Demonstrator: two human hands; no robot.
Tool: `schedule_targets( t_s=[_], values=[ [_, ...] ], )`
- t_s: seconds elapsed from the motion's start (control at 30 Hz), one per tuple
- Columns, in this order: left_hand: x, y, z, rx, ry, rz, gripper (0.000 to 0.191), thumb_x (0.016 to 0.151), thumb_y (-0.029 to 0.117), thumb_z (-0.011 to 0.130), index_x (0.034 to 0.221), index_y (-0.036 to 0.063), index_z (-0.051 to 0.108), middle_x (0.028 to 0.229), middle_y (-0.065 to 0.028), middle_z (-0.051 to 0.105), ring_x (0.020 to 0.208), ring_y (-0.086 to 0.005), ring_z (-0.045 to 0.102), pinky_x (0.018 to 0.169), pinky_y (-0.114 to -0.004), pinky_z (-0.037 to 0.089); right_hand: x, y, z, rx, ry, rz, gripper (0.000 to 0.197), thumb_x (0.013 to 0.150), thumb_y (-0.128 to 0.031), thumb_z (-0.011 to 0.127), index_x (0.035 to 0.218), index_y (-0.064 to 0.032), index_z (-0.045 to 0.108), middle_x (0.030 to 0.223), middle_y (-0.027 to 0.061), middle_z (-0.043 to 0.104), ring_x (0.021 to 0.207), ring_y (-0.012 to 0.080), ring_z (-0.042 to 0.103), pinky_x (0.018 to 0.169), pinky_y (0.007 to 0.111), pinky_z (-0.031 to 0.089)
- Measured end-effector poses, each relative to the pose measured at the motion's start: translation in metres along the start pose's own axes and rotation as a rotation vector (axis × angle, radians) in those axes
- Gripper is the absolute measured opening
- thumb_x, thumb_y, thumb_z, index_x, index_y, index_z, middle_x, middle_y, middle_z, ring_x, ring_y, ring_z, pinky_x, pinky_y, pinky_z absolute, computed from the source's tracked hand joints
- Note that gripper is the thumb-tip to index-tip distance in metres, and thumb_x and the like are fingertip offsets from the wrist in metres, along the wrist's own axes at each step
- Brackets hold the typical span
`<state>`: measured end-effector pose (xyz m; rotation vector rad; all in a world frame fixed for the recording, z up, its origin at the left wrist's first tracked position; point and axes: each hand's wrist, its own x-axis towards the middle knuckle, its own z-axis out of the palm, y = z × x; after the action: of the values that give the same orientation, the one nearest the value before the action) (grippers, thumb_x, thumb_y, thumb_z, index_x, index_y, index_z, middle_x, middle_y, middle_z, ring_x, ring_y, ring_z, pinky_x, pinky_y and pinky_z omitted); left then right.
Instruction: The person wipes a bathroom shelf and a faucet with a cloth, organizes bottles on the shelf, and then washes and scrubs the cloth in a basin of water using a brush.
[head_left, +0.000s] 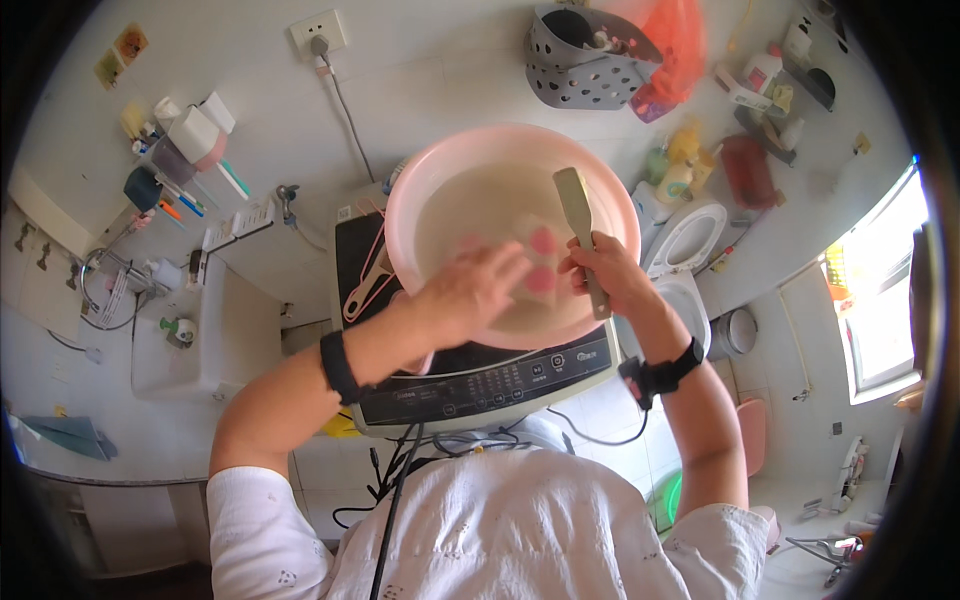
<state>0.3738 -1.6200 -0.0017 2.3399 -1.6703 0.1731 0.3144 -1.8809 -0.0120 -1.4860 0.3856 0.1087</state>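
A large pink plastic basin (409, 187) of cloudy water stands on the lid of a top-loading washing machine (457, 394). My right hand (611, 274) grips a flat grey-green long-handled tool (576, 206), perhaps a brush seen from its back, upright over the basin's right side. Blurred by motion, my left hand (476, 289) is over the basin's near left part with its fingers spread and nothing visible in it. Between the hands, pink round patches (541, 259) show in the water; what they belong to is unclear.
A pale handle with a hole (367, 294) and a pink hanger (369, 244) lie left of the basin. A washbasin (199, 337) is at left, a toilet (686, 236) at right. A grey perforated basket (577, 67) hangs on the far wall. Black cables (397, 495) cross my front.
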Motion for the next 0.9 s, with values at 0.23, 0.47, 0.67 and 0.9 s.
schedule_targets(
  t_s=[0.23, 0.47, 0.67, 0.9],
  values=[
    [0.026, -0.117, 0.093, -0.452, -0.243, -0.643, 0.049, 0.098, 0.015, 0.060, 0.141, -0.0069, 0.050, 0.141, -0.0286, 0.054, 0.131, -0.0420, 0.055, 0.109, -0.045, 0.045, 0.074, 0.024, -0.041, -1.085, -0.240, -0.193, 0.018, 0.101, -0.013, 0.052, 0.103, 0.0038, 0.057, 0.086, 0.0171, 0.067, 0.068, 0.0254, 0.068, 0.059, 0.039, 0.056],
    [0.055, -0.161, 0.116, -0.448, -0.440, -0.842, 0.044, 0.097, 0.006, 0.054, 0.141, 0.0008, 0.056, 0.126, -0.0185, 0.068, 0.112, -0.0312, 0.066, 0.097, -0.041, 0.054, 0.052, -0.017, -0.011, -1.413, 0.019, -0.380, 0.019, 0.097, -0.012, 0.054, 0.108, 0.0020, 0.061, 0.108, 0.0224, 0.062, 0.098, 0.0401, 0.069, 0.086, 0.050, 0.054],
    [0.065, -0.105, 0.062, -1.053, -0.187, -1.027, 0.033, 0.098, 0.014, 0.056, 0.128, 0.0019, 0.064, 0.117, -0.0121, 0.067, 0.101, -0.0229, 0.066, 0.086, -0.037, 0.053, 0.047, -0.012, -0.050, -1.318, 0.093, -0.510, 0.017, 0.089, -0.002, 0.052, 0.104, 0.0028, 0.060, 0.106, 0.0246, 0.060, 0.091, 0.0419, 0.068, 0.082, 0.051, 0.054],
    [0.059, -0.128, 0.087, -1.144, -0.289, -1.000, 0.013, 0.094, 0.013, 0.065, 0.101, 0.0029, 0.068, 0.082, -0.0072, 0.063, 0.066, -0.0161, 0.058, 0.054, -0.032, 0.042, 0.048, -0.023, -0.063, -1.265, 0.040, -0.506, 0.015, 0.090, -0.001, 0.052, 0.104, 0.0017, 0.057, 0.099, 0.0219, 0.063, 0.089, 0.0418, 0.068, 0.079, 0.052, 0.053]
  ],
)
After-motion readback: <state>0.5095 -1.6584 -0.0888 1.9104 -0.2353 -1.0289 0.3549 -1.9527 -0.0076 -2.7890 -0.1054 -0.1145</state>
